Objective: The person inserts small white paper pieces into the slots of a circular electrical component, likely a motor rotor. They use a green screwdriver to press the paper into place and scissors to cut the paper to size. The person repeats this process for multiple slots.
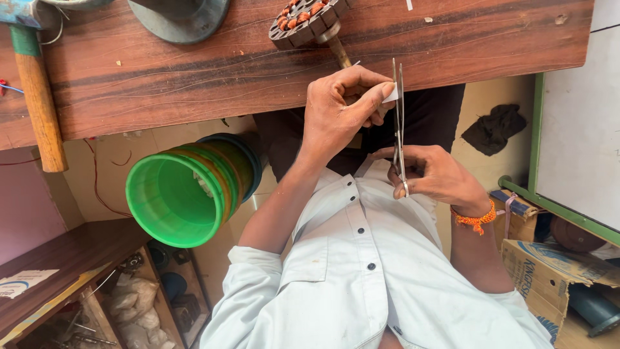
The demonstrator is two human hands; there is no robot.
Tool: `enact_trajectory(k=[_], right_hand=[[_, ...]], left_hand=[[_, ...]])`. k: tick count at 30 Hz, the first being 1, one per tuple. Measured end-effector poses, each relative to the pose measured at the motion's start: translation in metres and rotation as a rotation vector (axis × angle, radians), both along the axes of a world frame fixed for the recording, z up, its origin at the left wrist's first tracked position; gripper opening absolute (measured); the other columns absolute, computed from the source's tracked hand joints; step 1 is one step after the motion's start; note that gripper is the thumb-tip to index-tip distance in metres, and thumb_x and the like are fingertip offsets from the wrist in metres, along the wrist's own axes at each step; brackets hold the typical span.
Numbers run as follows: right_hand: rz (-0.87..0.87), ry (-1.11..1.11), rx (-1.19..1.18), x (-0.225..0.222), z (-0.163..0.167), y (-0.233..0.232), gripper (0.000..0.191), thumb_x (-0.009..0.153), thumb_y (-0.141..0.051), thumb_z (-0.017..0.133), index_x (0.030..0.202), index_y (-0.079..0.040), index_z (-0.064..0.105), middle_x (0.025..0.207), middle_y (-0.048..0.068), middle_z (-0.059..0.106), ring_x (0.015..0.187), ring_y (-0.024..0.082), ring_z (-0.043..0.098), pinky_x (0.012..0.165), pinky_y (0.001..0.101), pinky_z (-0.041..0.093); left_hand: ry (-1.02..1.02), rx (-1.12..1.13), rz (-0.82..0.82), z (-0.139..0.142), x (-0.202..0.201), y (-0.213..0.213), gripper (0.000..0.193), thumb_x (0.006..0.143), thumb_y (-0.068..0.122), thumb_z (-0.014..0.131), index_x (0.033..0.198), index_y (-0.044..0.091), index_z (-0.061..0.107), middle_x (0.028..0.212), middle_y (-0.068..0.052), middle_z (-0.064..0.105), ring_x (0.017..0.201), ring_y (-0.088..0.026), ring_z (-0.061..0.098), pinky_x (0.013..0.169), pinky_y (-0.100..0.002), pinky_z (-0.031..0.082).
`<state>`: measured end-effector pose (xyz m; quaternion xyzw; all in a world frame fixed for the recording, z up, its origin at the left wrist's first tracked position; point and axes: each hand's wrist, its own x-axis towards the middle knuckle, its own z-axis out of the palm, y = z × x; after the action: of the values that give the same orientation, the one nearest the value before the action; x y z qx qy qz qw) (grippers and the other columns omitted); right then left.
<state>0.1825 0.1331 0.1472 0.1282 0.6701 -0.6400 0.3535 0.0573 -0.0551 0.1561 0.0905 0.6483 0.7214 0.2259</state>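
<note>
My left hand [339, 110] pinches a small white slip of paper [390, 94] between thumb and fingers, just below the edge of a wooden bench [194, 71]. My right hand [436, 174], with an orange thread band at the wrist, grips steel scissors [398, 123] by the handles. The blades point up toward the bench and meet the slip. On the bench above lies a motor armature [309, 19] with copper windings and a shaft.
A hammer with a wooden handle [39, 97] hangs over the bench edge at left. A stack of green plastic buckets [187, 190] lies on its side. Cardboard boxes [549, 271] stand at right, a dark cloth [494, 126] on the floor, shelves at lower left.
</note>
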Motion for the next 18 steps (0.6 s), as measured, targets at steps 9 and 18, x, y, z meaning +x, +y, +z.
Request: enact_trajectory(k=[9, 18], right_hand=[[-0.054, 0.021, -0.006, 0.008, -0.005, 0.003, 0.061, 0.068, -0.010, 0.087, 0.125, 0.002, 0.070, 0.079, 0.004, 0.071, 0.075, 0.010, 0.064, 0.069, 0.0255, 0.053], [-0.186, 0.130, 0.007, 0.019, -0.006, 0.005, 0.040, 0.082, -0.005, 0.072, 0.121, 0.002, 0.072, 0.083, 0.006, 0.076, 0.077, 0.011, 0.072, 0.073, 0.0249, 0.058]], left_hand=[[0.043, -0.037, -0.032, 0.003, -0.007, -0.004, 0.014, 0.095, 0.016, 0.073, 0.098, 0.002, 0.077, 0.079, -0.005, 0.077, 0.062, -0.007, 0.073, 0.053, -0.020, 0.059], [-0.027, 0.108, -0.052, -0.002, -0.010, -0.006, 0.019, 0.101, 0.018, 0.070, 0.107, 0.001, 0.075, 0.083, -0.007, 0.077, 0.065, -0.010, 0.075, 0.052, -0.021, 0.058]])
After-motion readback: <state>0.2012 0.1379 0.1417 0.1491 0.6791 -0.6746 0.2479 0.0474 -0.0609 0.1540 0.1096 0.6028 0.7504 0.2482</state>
